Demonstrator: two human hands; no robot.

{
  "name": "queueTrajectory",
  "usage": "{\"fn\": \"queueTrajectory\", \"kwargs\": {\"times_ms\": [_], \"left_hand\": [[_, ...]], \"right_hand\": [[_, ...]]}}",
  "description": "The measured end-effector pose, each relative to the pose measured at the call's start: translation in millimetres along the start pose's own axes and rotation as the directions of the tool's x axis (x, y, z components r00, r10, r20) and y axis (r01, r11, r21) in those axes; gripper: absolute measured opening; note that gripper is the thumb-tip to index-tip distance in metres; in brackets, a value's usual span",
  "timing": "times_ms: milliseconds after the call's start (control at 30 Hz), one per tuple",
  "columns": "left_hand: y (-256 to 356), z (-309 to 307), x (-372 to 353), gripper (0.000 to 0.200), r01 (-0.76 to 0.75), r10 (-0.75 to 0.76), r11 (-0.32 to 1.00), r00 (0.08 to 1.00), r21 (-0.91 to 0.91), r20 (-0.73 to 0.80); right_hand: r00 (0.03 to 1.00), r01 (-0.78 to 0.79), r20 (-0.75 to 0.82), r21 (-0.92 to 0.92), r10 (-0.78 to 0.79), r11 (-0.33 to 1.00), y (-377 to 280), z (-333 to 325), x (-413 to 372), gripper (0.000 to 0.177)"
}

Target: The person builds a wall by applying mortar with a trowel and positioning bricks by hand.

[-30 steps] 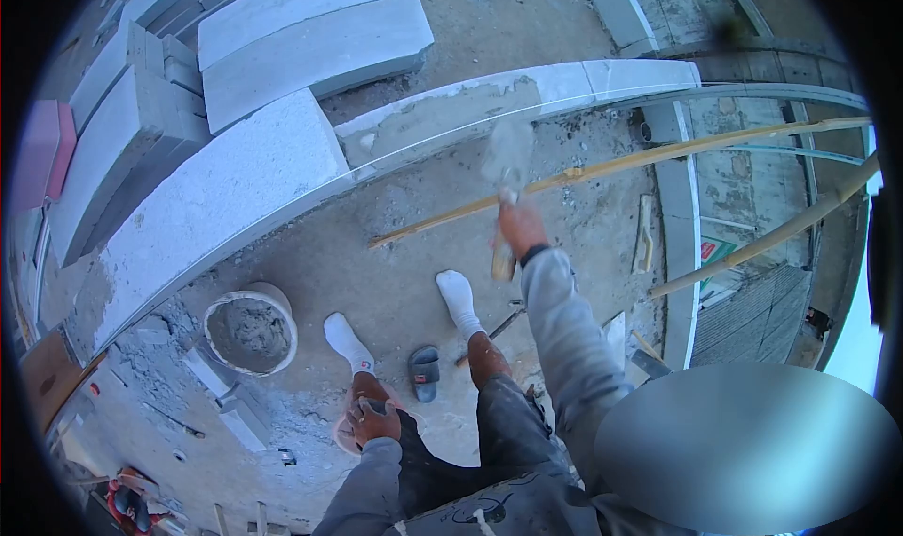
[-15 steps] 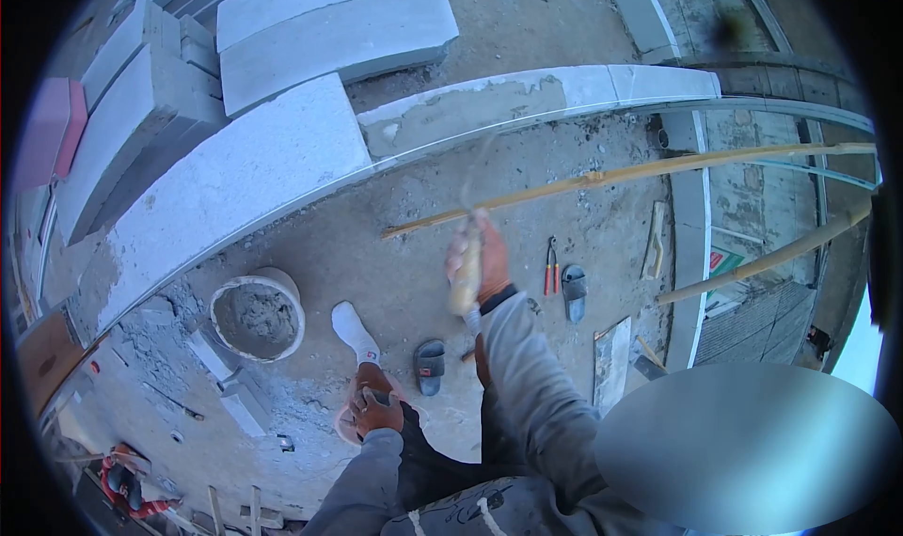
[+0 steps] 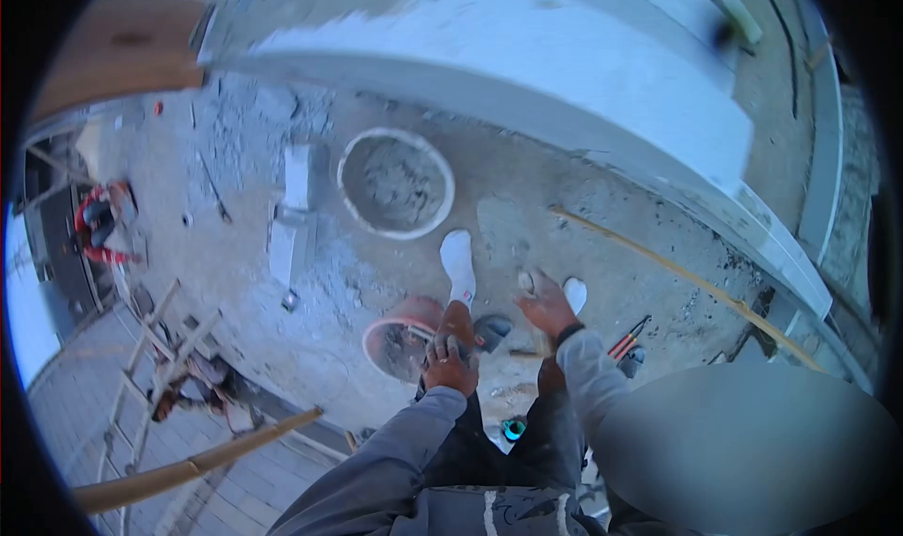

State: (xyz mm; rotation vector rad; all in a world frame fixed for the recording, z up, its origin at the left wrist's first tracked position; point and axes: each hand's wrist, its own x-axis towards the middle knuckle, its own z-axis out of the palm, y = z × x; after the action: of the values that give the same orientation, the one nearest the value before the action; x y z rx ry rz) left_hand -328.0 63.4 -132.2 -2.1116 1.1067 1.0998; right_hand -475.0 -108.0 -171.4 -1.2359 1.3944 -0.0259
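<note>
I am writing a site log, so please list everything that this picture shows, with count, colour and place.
bucket: one, white, grey mortar inside, floor centre
basin: one, orange, beside the left foot
block wall: one, pale grey, top
stick: one, yellowish, floor right
pliers: one pair, red handles, near right foot
ladder: one, wooden, lower left
bamboo pole: one, tan, bottom left
other person: one, red clothing, left edge
socks: two, white, on own feet
left hand: one, resting on left knee
right hand: one, above the floor, grip unclear
</note>
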Motion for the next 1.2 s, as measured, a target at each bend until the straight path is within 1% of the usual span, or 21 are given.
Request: {"fn": "queueTrajectory", "kwargs": {"times_ms": [33,67,133,200,267,333,400,433,500,533,600,667,733,800,833,900,933,1033,1100,1133,1200], "left_hand": [[-6,0,-2,0.069,0.026,-0.025,0.999,0.999,-0.026,0.027],[-12,-1,-2,0.067,0.004,-0.007,0.997,0.999,-0.076,-0.044],[-24,-11,-1,0.064,-0.011,-0.009,0.987,0.992,-0.159,-0.124],[-37,-20,-1,0.064,0.010,-0.040,0.971,0.992,-0.240,-0.119],[-52,-21,7,0.064,-0.008,-0.040,0.961,0.985,-0.277,-0.169],[-60,-26,11,0.063,0.005,-0.049,0.951,0.990,-0.309,-0.135],[-66,-30,14,0.063,0.020,-0.070,0.930,0.990,-0.368,-0.123],[-70,-29,17,0.063,0.034,-0.079,0.922,0.992,-0.385,-0.102],[-72,-28,18,0.065,0.062,-0.096,0.919,0.993,-0.388,-0.068],[-74,-30,19,0.064,0.069,-0.105,0.900,0.993,-0.431,-0.061],[-76,-25,20,0.064,0.088,-0.114,0.887,0.993,-0.453,-0.030],[-76,-31,24,0.064,0.087,-0.115,0.871,0.993,-0.483,-0.029],[-77,-32,25,0.064,0.096,-0.123,0.853,0.992,-0.513,-0.019],[-78,-29,27,0.064,0.111,-0.128,0.855,0.992,-0.507,0.001],[-79,-28,28,0.064,0.126,-0.135,0.848,0.991,-0.515,0.020],[-81,-34,30,0.064,0.107,-0.128,0.837,0.992,-0.536,-0.002],[-80,-32,31,0.065,0.117,-0.121,0.841,0.992,-0.528,0.028],[-82,-31,32,0.063,0.130,-0.145,0.809,0.989,-0.573,0.019],[-86,-36,33,0.066,0.144,-0.123,0.811,0.990,-0.566,0.076],[-87,-35,33,0.066,0.147,-0.130,0.806,0.989,-0.573,0.070],[-88,-34,34,0.067,0.151,-0.139,0.798,0.988,-0.583,0.066]], "right_hand": [[0.994,-0.008,0.111,-0.149,0.025,0.989,-34,-6,7,0.057],[0.975,0.007,0.215,-0.296,0.060,0.955,-65,-6,21,0.063],[0.956,0.189,0.281,-0.383,-0.080,0.904,-61,30,65,0.068],[0.953,0.266,0.293,-0.697,-0.074,0.667,-89,63,103,0.057],[0.941,0.320,0.223,-0.828,-0.254,0.460,-78,107,160,0.054],[0.962,0.155,-0.089,-0.602,-0.259,0.784,-99,139,208,0.034],[0.844,0.311,0.137,-0.913,-0.519,0.265,-121,152,237,0.027],[0.847,0.323,0.160,-0.913,-0.506,0.250,-136,158,247,0.027],[0.883,0.144,0.161,-0.987,-0.441,-0.072,-153,174,257,0.017],[0.885,0.163,0.191,-0.981,-0.424,-0.101,-144,179,257,0.017],[0.943,0.280,0.196,-0.905,-0.270,0.321,-111,178,261,0.015],[0.941,0.289,0.195,-0.890,-0.278,0.352,-71,177,231,0.014],[0.938,0.317,0.259,-0.911,-0.231,0.263,-62,185,198,0.017],[0.963,0.207,0.163,-0.958,-0.217,0.199,-51,199,169,0.015],[0.962,0.219,0.180,-0.957,-0.204,0.189,-43,204,160,0.015],[0.957,0.279,0.288,-0.890,-0.029,0.360,-38,206,147,0.031],[0.956,0.285,0.293,-0.894,-0.029,0.346,-37,207,140,0.031],[0.883,0.406,0.444,-0.885,0.152,0.229,-81,224,124,0.059],[0.852,0.247,0.367,-0.911,0.374,0.330,-108,233,124,0.078],[0.851,0.249,0.367,-0.912,0.376,0.326,-114,234,124,0.078],[0.858,0.156,0.345,-0.881,0.380,0.447,-120,236,126,0.077]]}}
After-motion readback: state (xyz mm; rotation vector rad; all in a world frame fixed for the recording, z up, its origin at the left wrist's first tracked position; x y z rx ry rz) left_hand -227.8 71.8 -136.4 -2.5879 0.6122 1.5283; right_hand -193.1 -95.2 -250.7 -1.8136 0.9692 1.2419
